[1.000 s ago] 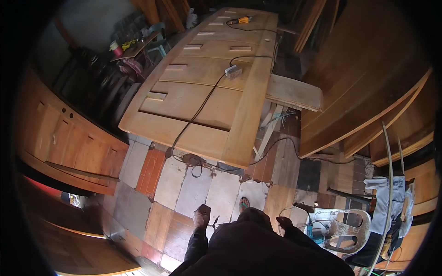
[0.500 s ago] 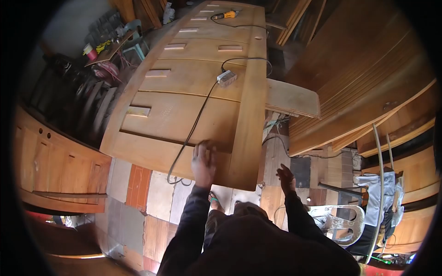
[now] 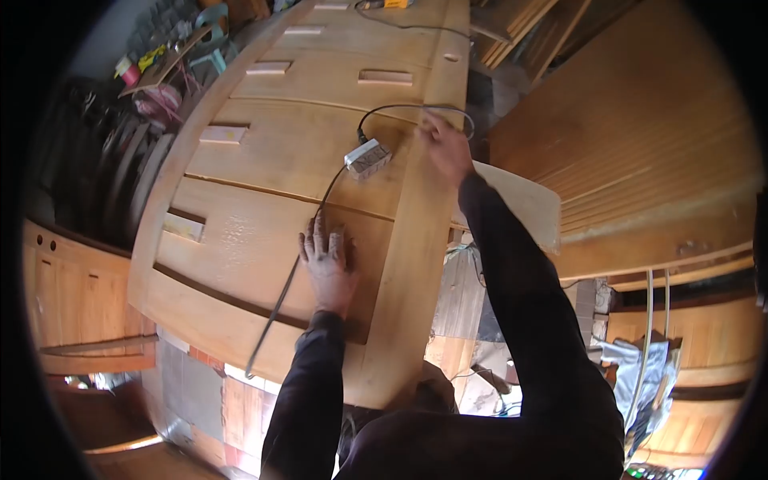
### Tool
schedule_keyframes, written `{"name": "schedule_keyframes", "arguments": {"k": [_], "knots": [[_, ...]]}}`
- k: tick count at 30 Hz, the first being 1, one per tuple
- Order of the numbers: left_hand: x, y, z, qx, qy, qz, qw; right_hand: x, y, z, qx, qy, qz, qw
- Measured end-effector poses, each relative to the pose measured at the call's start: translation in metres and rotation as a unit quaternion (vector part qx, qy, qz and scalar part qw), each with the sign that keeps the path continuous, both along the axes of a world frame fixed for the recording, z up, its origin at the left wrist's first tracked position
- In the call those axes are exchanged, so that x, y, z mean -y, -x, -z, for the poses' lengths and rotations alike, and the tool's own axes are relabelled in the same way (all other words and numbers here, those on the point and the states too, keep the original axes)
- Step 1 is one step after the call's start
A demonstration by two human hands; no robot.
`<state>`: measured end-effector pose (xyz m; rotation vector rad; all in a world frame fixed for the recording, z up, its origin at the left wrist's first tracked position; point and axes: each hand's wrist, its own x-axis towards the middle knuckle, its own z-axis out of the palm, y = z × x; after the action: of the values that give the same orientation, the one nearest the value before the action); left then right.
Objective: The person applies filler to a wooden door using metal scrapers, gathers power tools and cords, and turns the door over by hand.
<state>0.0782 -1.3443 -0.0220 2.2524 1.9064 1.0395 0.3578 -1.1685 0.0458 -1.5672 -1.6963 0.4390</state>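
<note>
Boards (image 3: 640, 144) stand near the panel (image 3: 280, 164) (cord (image 3: 280, 302) lying across it).

The wooden panel (image 3: 296, 152) looks smooth and faintly glossy, the black cable (image 3: 281, 302) matt plastic.

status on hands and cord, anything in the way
Left hand open over black cord. Right hand near its loop, grip unclear. Small box lies between hands.

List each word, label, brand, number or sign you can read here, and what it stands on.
No text can be read for certain.
White box with cords, on the wooden panel: dark, letter-like marks on its side, too blurred to read.
Yellow tool, cut off by the top edge: no legible lettering.
</note>
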Motion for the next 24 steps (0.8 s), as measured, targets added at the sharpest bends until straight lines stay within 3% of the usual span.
{"name": "schedule_keyframes", "arguments": {"k": [2,4,8,12,15,18,21,23,24], "knots": [[-0.001,-0.003,-0.004,-0.035,0.015,-0.015,0.999,-0.089,-0.015,0.039,0.133,-0.126,-0.038,0.982],[-0.003,-0.004,-0.008,-0.044,0.033,-0.032,0.998,-0.143,-0.012,0.044,0.150,-0.133,-0.061,0.978],[-0.004,-0.006,-0.013,-0.060,0.093,-0.061,0.992,-0.237,-0.011,0.078,0.252,-0.098,-0.045,0.962],[-0.004,-0.004,-0.010,-0.109,0.118,-0.107,0.981,-0.263,0.008,0.064,0.356,-0.023,-0.031,0.934],[-0.007,-0.008,-0.018,-0.113,0.113,-0.123,0.980,-0.272,0.004,0.046,0.316,0.082,-0.112,0.939],[-0.008,-0.007,-0.015,-0.059,0.099,-0.127,0.985,-0.258,0.009,0.023,0.217,0.068,-0.125,0.966],[-0.001,-0.008,-0.010,-0.075,0.100,-0.148,0.981,-0.201,0.020,0.007,-0.159,0.036,-0.130,0.978],[0.000,-0.008,-0.010,-0.089,0.087,-0.149,0.981,-0.181,0.020,0.010,-0.270,0.155,-0.146,0.939],[0.002,-0.007,-0.009,-0.098,0.081,-0.148,0.981,-0.160,0.025,0.007,-0.271,0.170,-0.152,0.935]]}}
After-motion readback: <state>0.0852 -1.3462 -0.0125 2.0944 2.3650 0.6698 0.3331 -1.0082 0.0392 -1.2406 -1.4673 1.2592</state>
